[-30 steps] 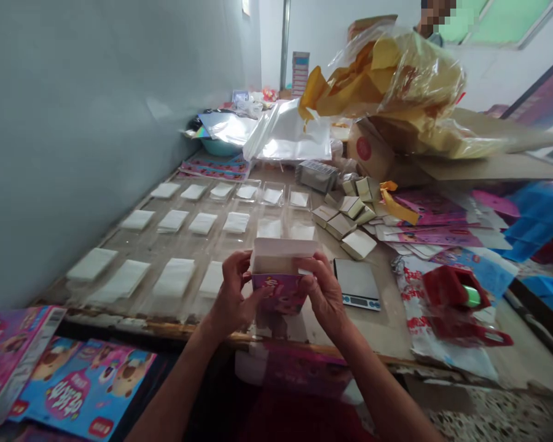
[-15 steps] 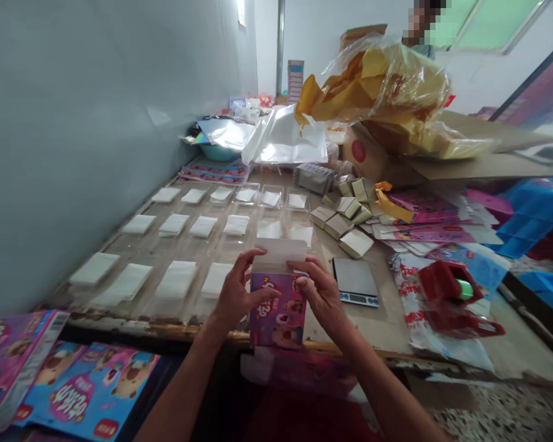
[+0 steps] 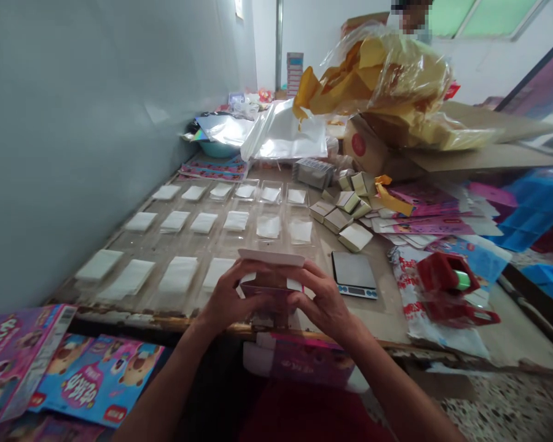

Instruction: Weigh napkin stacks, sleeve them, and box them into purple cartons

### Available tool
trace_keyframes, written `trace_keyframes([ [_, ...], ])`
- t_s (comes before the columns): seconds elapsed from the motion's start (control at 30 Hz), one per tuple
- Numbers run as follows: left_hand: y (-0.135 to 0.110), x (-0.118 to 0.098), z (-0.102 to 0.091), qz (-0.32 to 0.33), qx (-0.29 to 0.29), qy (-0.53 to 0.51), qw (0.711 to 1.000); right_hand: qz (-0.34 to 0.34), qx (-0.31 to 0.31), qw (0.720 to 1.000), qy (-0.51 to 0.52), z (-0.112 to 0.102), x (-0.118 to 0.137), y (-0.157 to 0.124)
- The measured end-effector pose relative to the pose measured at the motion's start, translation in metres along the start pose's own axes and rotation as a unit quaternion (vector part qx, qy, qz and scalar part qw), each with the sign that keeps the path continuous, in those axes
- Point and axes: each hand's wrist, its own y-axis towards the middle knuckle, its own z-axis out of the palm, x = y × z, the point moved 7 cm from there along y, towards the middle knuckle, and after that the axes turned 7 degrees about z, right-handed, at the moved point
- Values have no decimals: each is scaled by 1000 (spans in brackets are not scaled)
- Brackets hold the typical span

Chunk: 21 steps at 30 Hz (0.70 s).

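Observation:
Between my two hands is a pink-purple printed carton (image 3: 271, 256), its white flap standing up at the far edge and its mouth open towards me. My left hand (image 3: 230, 299) grips the carton's left side, fingers behind and thumb in front. On the right side my right hand (image 3: 323, 301) holds it in the same way, thumb near the front edge. Much of the carton's front is dark and partly covered by the fingers. Below the table edge, another pink carton (image 3: 299, 363) lies near my lap, its flaps spread.
Clear trays with white paper stacks (image 3: 177, 277) stand in rows. Right of my hands are a small scale (image 3: 356, 270), cream-coloured blocks (image 3: 356, 237) and a red tape dispenser (image 3: 447, 279). Blue printed cartons (image 3: 96, 380) lie lower left. A person stands at the back.
Both hands have tipped the carton, so its printed front has turned out of sight and its open mouth now faces me. The flap has tilted to a narrow strip.

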Motion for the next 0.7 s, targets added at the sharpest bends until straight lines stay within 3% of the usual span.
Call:
trace_keyframes([
  [0.17, 3, -14, -2, 72, -3, 71, 995, -19, -68, 996, -50, -1, 9, 1],
  [0.27, -1, -19, -5, 128, -80, 142, 978, -28, -137, 989, -42, -5, 5, -2],
  [0.33, -8, -17, -9, 162, -133, 77, 975, -42, -161, 986, -24, -8, 2, -4],
  [0.43, -14, -16, -14, 194, -141, -8, 971, -61, -107, 989, -79, -9, 4, 0],
  [0.57, -10, -28, -20, 169, -55, 68, 982, -56, 28, 984, -165, -8, 15, 5],
  [0.7, 1, -42, -29, 112, -28, 108, 987, -36, 32, 985, -166, -12, 29, 11],
])
